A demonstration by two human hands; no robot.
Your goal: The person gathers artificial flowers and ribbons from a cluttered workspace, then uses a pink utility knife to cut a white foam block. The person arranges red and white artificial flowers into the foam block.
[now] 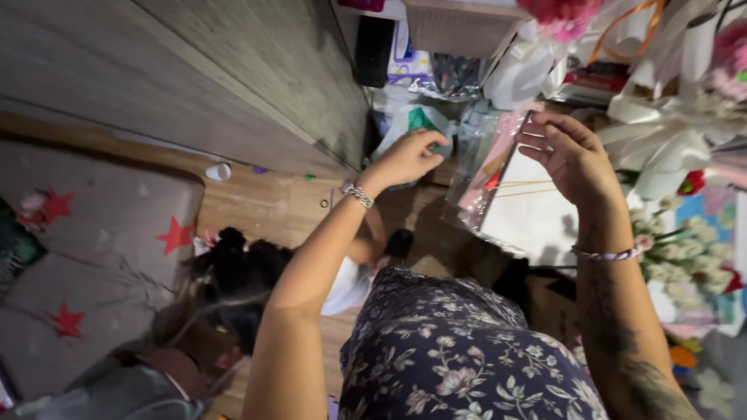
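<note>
Head view: right hand (572, 155) grip grasping the clear plastic packet (498, 175) by its top edge; left hand (406, 158) grip clenched just beside it. Cluttered bags (420, 117) crowd behind; open wooden floor (264, 202) lies below-left.

Clear plastic packet (486, 167) beside right hand (572, 155)

Clear plastic sleeve (486, 167): glossy, crinkled, holding matt pink and white paper sheets. Bracelet (358, 194) on left wrist: shiny metal links. Floor (264, 204): smooth wood grain. Dress (459, 358): soft floral cloth. Mat (101, 257): matt grey with red stars.
</note>
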